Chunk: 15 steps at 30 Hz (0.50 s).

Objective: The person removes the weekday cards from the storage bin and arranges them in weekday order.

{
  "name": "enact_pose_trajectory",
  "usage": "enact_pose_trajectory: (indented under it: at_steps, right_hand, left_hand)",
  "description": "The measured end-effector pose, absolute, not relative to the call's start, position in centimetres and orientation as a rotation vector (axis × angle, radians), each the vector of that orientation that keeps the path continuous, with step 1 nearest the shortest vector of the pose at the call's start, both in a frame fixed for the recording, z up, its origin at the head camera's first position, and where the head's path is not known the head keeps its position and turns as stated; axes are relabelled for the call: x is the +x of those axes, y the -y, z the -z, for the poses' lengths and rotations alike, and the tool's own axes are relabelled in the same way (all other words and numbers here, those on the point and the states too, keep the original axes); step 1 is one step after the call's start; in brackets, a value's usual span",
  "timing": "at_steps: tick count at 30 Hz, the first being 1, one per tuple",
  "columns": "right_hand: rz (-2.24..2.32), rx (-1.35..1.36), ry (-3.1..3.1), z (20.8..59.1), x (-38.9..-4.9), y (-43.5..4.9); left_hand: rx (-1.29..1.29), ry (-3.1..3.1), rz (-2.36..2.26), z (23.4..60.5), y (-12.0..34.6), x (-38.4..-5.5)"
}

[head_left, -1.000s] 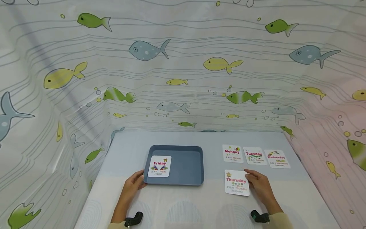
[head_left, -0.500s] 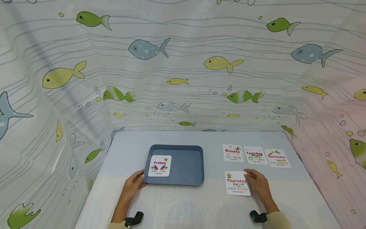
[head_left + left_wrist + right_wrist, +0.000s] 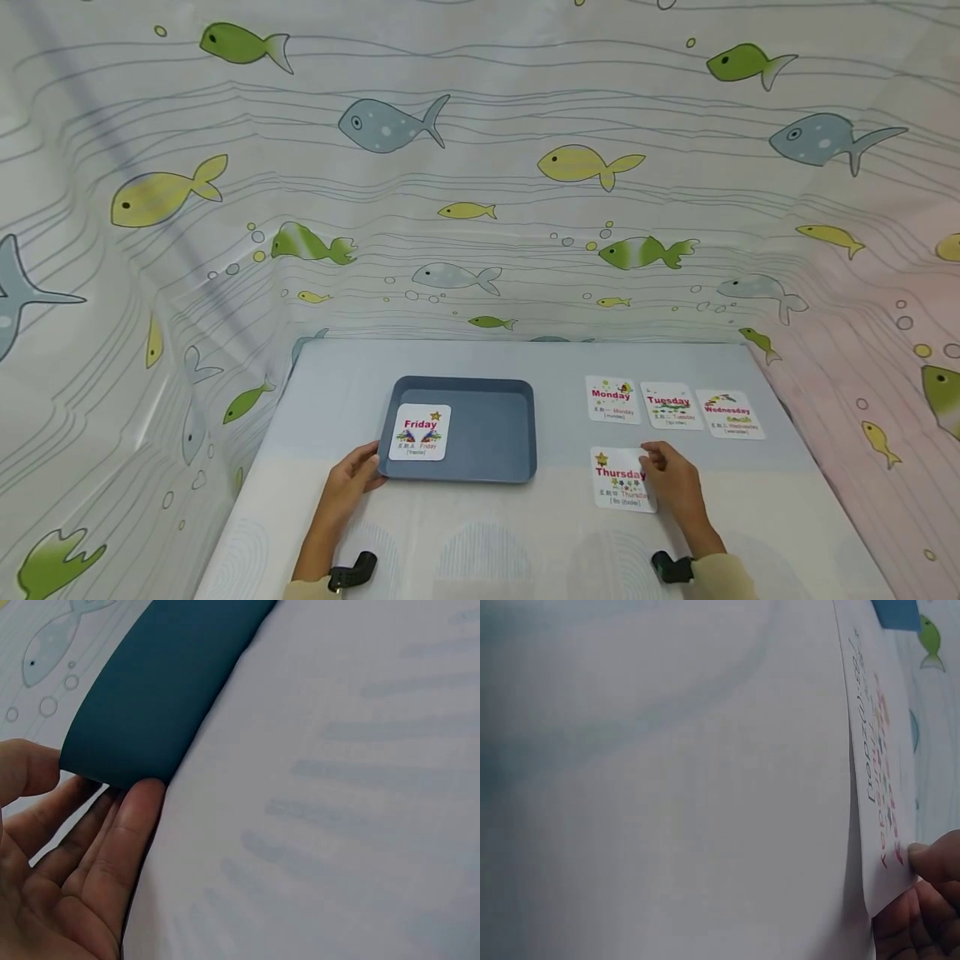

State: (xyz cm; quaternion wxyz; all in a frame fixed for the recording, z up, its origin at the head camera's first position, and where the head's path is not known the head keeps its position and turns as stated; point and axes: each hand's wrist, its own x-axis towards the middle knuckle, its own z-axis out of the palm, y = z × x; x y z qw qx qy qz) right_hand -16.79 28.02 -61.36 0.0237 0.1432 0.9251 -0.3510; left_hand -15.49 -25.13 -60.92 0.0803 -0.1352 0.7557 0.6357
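Observation:
My left hand (image 3: 349, 477) holds the blue-grey tray (image 3: 491, 442) by its near left corner. In the left wrist view the thumb is at the edge of the tray (image 3: 142, 697) and the other fingers reach to its underside. Inside the tray, at the left, lies a white Friday card (image 3: 420, 433). My right hand (image 3: 678, 483) pinches the right edge of the Thursday card (image 3: 622, 487). The right wrist view shows the thumb over the printed face of the Thursday card (image 3: 889, 795), fingers behind, with that corner raised off the cloth.
A Monday card (image 3: 612, 400), a Tuesday card (image 3: 671, 407) and a Wednesday card (image 3: 730, 414) lie in a row at the back right of the table (image 3: 480, 533). Fish-printed curtains (image 3: 480, 183) hang behind the table and along both sides.
The right wrist has shifted slightly left, while its fingers keep their place on the Thursday card, which has turned very slightly. The left hand and tray stay put; the head view has shifted a little.

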Motion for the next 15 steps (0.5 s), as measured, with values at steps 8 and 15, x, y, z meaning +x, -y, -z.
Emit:
enact_pose_trajectory:
  at_steps: [8,15]
  right_hand:
    - [1.087,0.436,-2.879,61.42,-16.75,-27.91]
    - [1.076,0.43,-2.886,61.65,-16.81,-27.87]
  left_hand:
    - [-0.404,-2.264,-1.9,61.19,25.15,-15.52]
    - [-0.393,-2.272,-1.922,61.68,25.3,-15.64]
